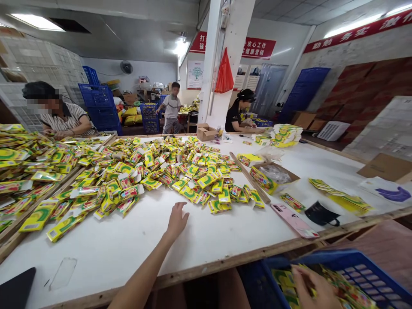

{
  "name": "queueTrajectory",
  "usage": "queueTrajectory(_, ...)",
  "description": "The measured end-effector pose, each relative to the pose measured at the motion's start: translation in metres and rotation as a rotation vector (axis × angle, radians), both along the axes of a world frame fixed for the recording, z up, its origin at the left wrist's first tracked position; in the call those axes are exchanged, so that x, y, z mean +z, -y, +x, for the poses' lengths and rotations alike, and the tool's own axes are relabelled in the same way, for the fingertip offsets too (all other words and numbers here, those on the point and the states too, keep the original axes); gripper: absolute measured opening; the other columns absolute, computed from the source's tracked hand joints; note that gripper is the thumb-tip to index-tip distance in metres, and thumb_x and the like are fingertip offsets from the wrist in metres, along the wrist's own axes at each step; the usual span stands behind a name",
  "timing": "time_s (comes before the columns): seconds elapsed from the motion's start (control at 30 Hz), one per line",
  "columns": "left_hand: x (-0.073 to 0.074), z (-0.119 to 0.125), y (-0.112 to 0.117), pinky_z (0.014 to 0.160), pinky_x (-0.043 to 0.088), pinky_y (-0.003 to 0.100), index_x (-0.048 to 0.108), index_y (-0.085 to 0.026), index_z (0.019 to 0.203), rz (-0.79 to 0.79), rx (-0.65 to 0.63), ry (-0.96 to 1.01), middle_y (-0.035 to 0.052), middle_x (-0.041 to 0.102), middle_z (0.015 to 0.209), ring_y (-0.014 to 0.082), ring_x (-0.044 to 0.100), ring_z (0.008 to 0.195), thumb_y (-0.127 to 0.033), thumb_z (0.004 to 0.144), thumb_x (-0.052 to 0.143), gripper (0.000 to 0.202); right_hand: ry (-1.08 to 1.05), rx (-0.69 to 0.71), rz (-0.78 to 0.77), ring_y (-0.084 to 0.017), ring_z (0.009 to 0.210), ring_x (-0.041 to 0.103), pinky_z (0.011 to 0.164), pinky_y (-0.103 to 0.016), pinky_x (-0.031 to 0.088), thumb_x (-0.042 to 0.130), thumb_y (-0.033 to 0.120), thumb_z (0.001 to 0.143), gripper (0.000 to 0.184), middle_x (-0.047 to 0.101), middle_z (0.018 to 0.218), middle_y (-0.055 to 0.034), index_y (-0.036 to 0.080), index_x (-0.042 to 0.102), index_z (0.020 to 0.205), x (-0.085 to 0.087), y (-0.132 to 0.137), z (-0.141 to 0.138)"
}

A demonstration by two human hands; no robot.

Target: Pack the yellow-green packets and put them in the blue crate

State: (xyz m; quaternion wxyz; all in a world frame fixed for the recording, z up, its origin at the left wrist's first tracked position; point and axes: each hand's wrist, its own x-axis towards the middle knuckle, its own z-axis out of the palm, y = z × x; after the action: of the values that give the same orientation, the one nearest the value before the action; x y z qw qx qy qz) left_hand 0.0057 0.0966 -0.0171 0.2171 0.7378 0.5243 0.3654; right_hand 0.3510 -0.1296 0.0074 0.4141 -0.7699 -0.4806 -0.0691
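On the white table top (pixel 225 229), my left hand (pixel 177 218) is stretched out just short of a heap of small yellow-green boxes (pixel 189 189). Its thumb stands apart from its fingers, and nothing is in it. Low on the right, my right hand (pixel 310 288) is over a blue plastic basket (pixel 363 257) beside the table edge. Many of the same small boxes (pixel 346 285) lie in that basket. The right hand's fingers are stretched out and slightly blurred, with no box visible in them.
Wooden strips (pixel 249 178) divide the table. To the right lie a pink phone (pixel 294 221), a black mug (pixel 322 213), flat yellow cartons (pixel 341 195) and an open cardboard box (pixel 280 174). A dark flat object (pixel 16 288) lies front left. Several people are beyond the table.
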Motion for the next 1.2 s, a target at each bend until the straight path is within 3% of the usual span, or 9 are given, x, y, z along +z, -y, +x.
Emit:
queueTrajectory(0.1,0.004,0.021,-0.028,0.104,0.032,0.046,0.048,-0.017,0.125,0.041,-0.092,-0.116,0.0139,0.045,0.137,0.0300,0.039,0.129,-0.011,0.072,0.060,0.054,-0.090,0.133,0.003,-0.025,0.079,0.063,0.074,-0.039,0.050,0.046,0.059,0.079,0.043,0.066,0.085,-0.0098,0.020,0.064,0.081,-0.008,-0.015,-0.043)
queueTrajectory(0.17,0.007,0.031,-0.043,0.106,0.029,0.045,0.052,-0.019,0.121,0.047,-0.149,-0.133,0.0119,0.046,0.137,0.0299,0.037,0.130,-0.008,0.067,0.065,0.056,-0.147,0.205,0.004,-0.023,0.081,0.063,0.074,-0.035,0.051,0.046,0.056,0.082,0.039,0.066,0.087,-0.0082,0.021,0.064,0.083,-0.008,-0.024,-0.068)
queueTrajectory(0.27,0.012,0.038,-0.059,0.100,0.034,0.041,0.062,-0.020,0.099,0.050,-0.218,-0.149,0.0091,0.060,0.121,0.0272,0.049,0.118,-0.004,0.066,0.064,0.037,-0.211,0.277,-0.005,-0.021,0.079,0.063,0.071,-0.031,0.052,0.047,0.052,0.084,0.035,0.067,0.086,-0.0069,0.021,0.064,0.083,-0.008,-0.032,-0.094)
queueTrajectory(0.4,0.025,0.033,-0.063,0.089,0.040,0.036,0.062,-0.019,0.076,0.064,-0.209,-0.109,0.0073,0.068,0.093,0.0234,0.060,0.095,-0.010,0.075,0.057,0.011,-0.259,0.340,-0.017,-0.021,0.077,0.063,0.069,-0.030,0.052,0.049,0.048,0.086,0.031,0.067,0.085,-0.0067,0.021,0.063,0.084,-0.010,-0.035,-0.110)
queueTrajectory(0.5,0.037,0.021,-0.047,0.079,0.042,0.031,0.060,-0.019,0.076,0.075,-0.145,-0.032,0.0050,0.065,0.080,0.0197,0.059,0.082,-0.021,0.086,0.045,0.018,-0.297,0.368,-0.014,-0.021,0.077,0.062,0.070,-0.030,0.052,0.050,0.044,0.086,0.027,0.067,0.086,-0.0070,0.021,0.063,0.085,-0.009,-0.040,-0.118)
queueTrajectory(0.6,0.045,0.008,-0.014,0.064,0.041,0.024,0.056,-0.018,0.075,0.049,-0.119,0.037,0.0006,0.059,0.069,0.0149,0.055,0.067,-0.031,0.091,0.037,0.028,-0.367,0.446,-0.003,-0.021,0.083,0.062,0.073,-0.030,0.052,0.050,0.040,0.087,0.025,0.066,0.094,-0.0086,0.020,0.063,0.092,-0.004,-0.055,-0.134)
queueTrajectory(0.77,0.036,-0.002,0.050,0.054,0.036,0.021,0.051,-0.017,0.067,-0.210,-0.296,0.306,-0.0034,0.049,0.058,0.0112,0.047,0.056,-0.039,0.088,0.046,0.030,-0.542,0.704,-0.010,-0.021,0.097,0.061,0.085,-0.033,0.050,0.053,0.033,0.086,0.024,0.063,0.107,-0.0084,0.021,0.057,0.105,0.002,-0.087,-0.182)
queueTrajectory(0.93,0.019,-0.010,0.084,0.060,0.042,0.022,0.049,-0.021,0.098,-0.310,-0.193,0.627,-0.0024,0.058,0.070,0.0129,0.056,0.065,-0.040,0.085,0.052,0.024,-0.662,0.818,-0.076,-0.019,0.078,0.064,0.075,-0.031,0.052,0.054,0.032,0.084,0.015,0.066,0.086,-0.0039,0.020,0.058,0.093,-0.002,-0.104,-0.206)
queueTrajectory(1.2,0.016,-0.017,0.096,0.080,0.048,0.031,0.058,-0.018,0.086,-0.237,-0.180,0.571,0.0045,0.065,0.090,0.0183,0.061,0.086,-0.033,0.083,0.056,0.016,-0.606,0.822,-0.060,-0.021,0.086,0.063,0.077,-0.031,0.050,0.055,0.035,0.083,0.018,0.067,0.089,-0.0060,0.020,0.063,0.082,-0.003,-0.121,-0.202)
